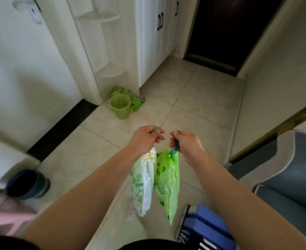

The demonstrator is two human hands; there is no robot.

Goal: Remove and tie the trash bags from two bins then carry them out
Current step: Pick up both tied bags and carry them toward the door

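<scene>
Looking from the left side, we see a pink object [8, 221] at the lower edge, too blurred to tell what it is, and just beside it a dark blue bin [28, 184] standing upright on the tiled floor [193, 98]. Further back, near the foot of a white cabinet [148, 51], a green basket bin [120, 106] stands upright with its mouth open to the top. A crumpled green patterned bag [130, 99] lies on the floor, touching it from behind.

In the middle, the left hand [146, 138] is closed around the gathered top of a white bag [143, 183] with a green leaf pattern. This bag hangs in the air with its long axis vertical, and its bottom points down to the floor. We find no writing on it that we can read.

Just beside it, and touching it near the top, hangs a green bag [167, 183], also long and vertical, with its narrow lower tip pointing down. The right hand [186, 143] grips its blue tie strip with curled fingers. The two hands are near each other but apart.

At the lower right, blue folders [204, 226] stand on the floor; their spine labels are too blurred to read. A grey seat [283, 177] is at the right edge.
</scene>
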